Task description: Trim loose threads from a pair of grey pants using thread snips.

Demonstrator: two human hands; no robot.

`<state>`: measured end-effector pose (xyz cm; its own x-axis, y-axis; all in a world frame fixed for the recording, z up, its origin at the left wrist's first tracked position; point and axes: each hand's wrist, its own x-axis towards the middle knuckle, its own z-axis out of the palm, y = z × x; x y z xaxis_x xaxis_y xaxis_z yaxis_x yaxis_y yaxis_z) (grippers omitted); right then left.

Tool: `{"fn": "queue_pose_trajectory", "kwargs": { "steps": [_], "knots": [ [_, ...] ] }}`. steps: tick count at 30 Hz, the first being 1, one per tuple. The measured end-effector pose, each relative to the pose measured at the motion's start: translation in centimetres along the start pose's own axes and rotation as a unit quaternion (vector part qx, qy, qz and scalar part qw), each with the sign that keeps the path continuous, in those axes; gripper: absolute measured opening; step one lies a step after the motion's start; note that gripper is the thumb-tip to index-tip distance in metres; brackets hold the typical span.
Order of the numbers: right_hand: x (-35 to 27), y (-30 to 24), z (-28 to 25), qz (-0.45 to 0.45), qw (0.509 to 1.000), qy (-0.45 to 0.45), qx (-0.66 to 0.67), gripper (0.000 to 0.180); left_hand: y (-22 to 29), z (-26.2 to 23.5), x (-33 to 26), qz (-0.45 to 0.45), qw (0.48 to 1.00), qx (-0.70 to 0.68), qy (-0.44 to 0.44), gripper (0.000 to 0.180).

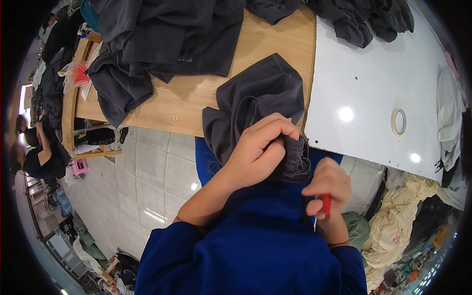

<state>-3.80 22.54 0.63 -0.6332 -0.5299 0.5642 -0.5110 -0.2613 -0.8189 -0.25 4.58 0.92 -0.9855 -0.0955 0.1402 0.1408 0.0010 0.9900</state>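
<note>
A dark grey garment (265, 88) lies bunched over the near edge of the wooden table, its gathered end hanging in front of my body. My left hand (253, 152) is closed on that end, thumb and fingers pinching the fabric beside a ribbed or stitched band (296, 160). Loose threads stick out around the band. Just to the right and lower, my right hand (330, 182) is curled around a small red-handled tool (326, 206), apart from the cloth. Its working end is hidden or blurred, so I cannot tell its exact kind.
More dark grey garments (172, 39) are heaped on the wooden tabletop (177, 101). A white board (364, 98) to the right carries a tape roll (398, 121). Cream cloth (398, 221) is piled at lower right. Another person (42, 147) is at far left, near a pink stool (80, 167).
</note>
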Motion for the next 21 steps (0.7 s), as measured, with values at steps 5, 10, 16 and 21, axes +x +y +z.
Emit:
{"fn": "queue_pose_trajectory", "kwargs": {
  "steps": [5, 10, 16, 21],
  "knots": [
    [0.2, -0.5, 0.7, 0.177, 0.977, 0.114, -0.021, 0.076, 0.2, 0.3, -0.2, 0.033, 0.997, 0.067, 0.000, 0.023],
    [1.2, -0.2, -1.1, 0.174, 0.975, 0.105, -0.089, 0.048, 0.8, 0.1, -0.2, 0.082, 0.989, 0.123, 0.017, 0.023],
    [1.3, -0.7, -1.8, 0.129, 0.965, 0.026, -0.228, 0.041, 1.1, 0.4, -0.3, 0.089, 0.985, 0.141, 0.031, 0.022],
    [1.4, -0.7, -1.7, 0.082, 0.957, 0.015, -0.277, 0.043, 1.2, 0.7, -0.2, 0.093, 0.986, 0.138, 0.031, 0.020]
  ]
}}
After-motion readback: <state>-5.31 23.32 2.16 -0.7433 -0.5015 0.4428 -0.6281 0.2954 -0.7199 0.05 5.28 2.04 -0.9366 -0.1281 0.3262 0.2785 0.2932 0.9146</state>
